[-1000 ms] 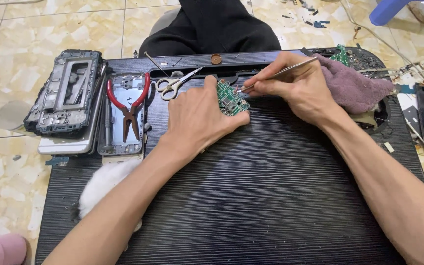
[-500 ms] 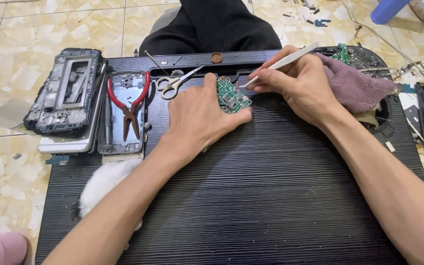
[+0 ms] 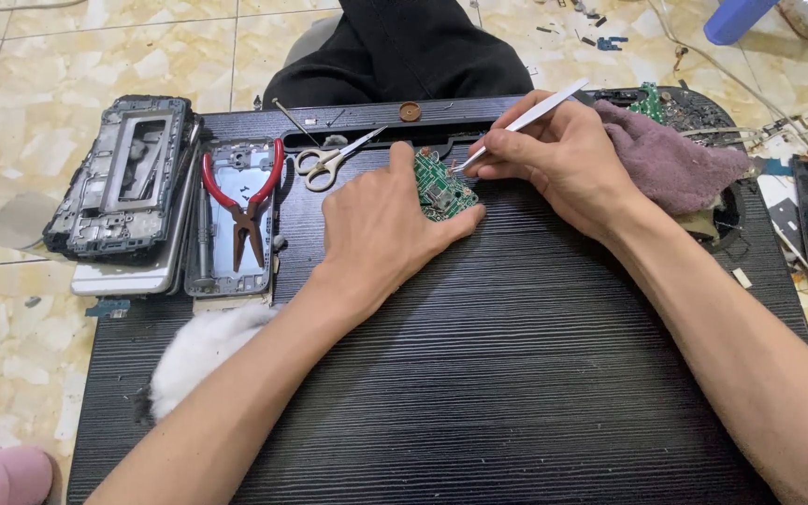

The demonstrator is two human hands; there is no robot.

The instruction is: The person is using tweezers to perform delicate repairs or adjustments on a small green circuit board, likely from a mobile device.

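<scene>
Green and small, one circuit board (image 3: 443, 188) lies on the ribbed black mat (image 3: 479, 374), a little above the mat's middle toward twelve o'clock. The left hand (image 3: 381, 234) rests flat on the mat with its fingers together, thumb and forefinger pressed against the board's nine o'clock and six o'clock edges to pin it. The right hand (image 3: 554, 154) sits at the board's three o'clock, fingers pinched shut on one pair of silver tweezers (image 3: 526, 120); the tweezer tip touches the board's upper right edge while the handle slants up toward one o'clock. Just beyond the board, at eleven o'clock, lies one pair of scissors (image 3: 329, 161) with pale handles, blades pointing right. Farther out at nine o'clock sits one pair of red-handled pliers (image 3: 242, 201), lying on a grey phone back shell (image 3: 226, 224). Beside that, farther left, a stack of two more phone frames (image 3: 123, 182) sits partly on the tiled floor (image 3: 11, 112). One purple cloth (image 3: 670, 159) is bunched at three o'clock, just behind the right wrist. One white fluffy wad (image 3: 200, 351) shows at seven o'clock under the left forearm. At the mat's far edge, one small brown disc (image 3: 410, 111) lies in a shallow tray groove.
</scene>
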